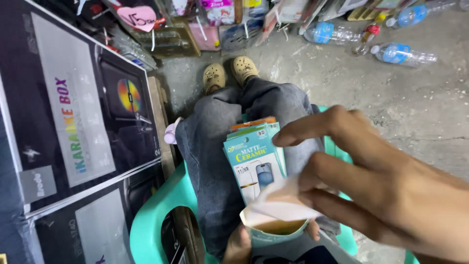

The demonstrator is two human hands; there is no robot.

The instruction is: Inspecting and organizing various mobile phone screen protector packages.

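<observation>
Packets [255,161] stacked on lap; right hand [376,181] fingers spread over open flap; left hand [239,247] grips base.

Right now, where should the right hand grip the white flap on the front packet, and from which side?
Pinch the white flap at its free edge, coming from the right, where the right hand already reaches. The flap lies folded open over the packet mouth, and the left hand steadies the stack from below, so the right side seems least blocked.
</observation>
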